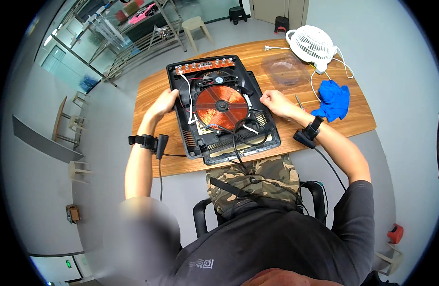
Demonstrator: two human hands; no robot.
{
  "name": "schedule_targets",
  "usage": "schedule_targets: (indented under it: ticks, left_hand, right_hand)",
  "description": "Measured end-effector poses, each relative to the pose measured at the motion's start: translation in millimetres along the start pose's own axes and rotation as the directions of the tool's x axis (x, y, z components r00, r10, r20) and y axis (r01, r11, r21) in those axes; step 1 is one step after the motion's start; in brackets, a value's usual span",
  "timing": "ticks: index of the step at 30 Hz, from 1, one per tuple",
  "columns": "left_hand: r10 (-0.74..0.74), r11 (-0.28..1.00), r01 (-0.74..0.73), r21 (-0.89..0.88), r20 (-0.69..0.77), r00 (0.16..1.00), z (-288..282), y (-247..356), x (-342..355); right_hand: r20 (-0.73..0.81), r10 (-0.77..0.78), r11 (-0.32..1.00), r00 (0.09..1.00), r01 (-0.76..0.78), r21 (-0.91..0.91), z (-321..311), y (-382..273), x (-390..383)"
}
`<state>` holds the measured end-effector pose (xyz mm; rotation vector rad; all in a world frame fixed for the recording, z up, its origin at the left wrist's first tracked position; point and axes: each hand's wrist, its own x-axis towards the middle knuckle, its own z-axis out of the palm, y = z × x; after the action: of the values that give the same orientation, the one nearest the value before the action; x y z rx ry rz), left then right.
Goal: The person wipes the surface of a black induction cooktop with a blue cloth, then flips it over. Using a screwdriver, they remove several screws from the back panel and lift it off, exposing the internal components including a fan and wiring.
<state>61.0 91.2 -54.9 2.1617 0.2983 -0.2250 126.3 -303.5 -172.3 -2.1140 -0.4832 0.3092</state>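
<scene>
An opened induction cooker [200, 148] lies at a slant on the table in front of me, its black plastic housing made of offset parts. Inside show a round copper coil [214, 117], a black fan [207, 82] and an orange circuit strip [195, 67] along the far edge. My left hand [166, 101] is closed on the housing's left edge. At the right edge my right hand [276, 102] has its fingers curled in against the housing; the fingertips are partly hidden. A black power cord [235, 143] loops over the near right part. Beside my right wrist lies a thin screwdriver [298, 101].
A blue cloth [334, 97], a white fan [314, 45] with its cord and a clear plastic tray [285, 70] are on the wooden table [357, 119]. Cables hang from straps on both wrists. A metal rack [148, 35] and stools [196, 27] stand beyond.
</scene>
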Motion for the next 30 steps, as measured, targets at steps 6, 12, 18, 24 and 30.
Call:
schedule_targets:
  ticks: [6, 12, 18, 24, 30]
  left_hand:
    - [-0.042, 0.993, 0.047, -0.112, 0.053, 0.998, 29.8, -53.2, 32.0]
    - [0.021, 0.972, -0.017, -0.236, 0.012, 1.000, 62.0, -75.2, 40.9]
    - [0.040, 0.929, -0.007, -0.370, 0.082, 0.996, 71.0, -115.9, 53.7]
    - [0.025, 0.931, -0.019, -0.364, 0.012, 1.000, 81.3, -113.9, 53.1]
    - [0.025, 0.958, -0.037, -0.284, -0.046, 0.999, 78.8, -127.2, 64.8]
  right_hand:
    - [-0.037, -0.015, 0.996, 0.999, 0.012, -0.085, -15.5, -2.8, -10.7]
    - [0.016, -0.063, 0.993, 0.998, 0.065, -0.094, -8.2, 22.5, -17.9]
    - [0.001, -0.051, 0.997, 0.999, 0.051, -0.054, -3.4, 26.7, -15.8]
    - [-0.010, -0.028, 0.998, 1.000, 0.027, -0.060, -5.3, 17.5, -20.3]
    - [-0.055, -0.040, 0.986, 0.998, 0.030, -0.166, -1.8, 4.5, -29.9]
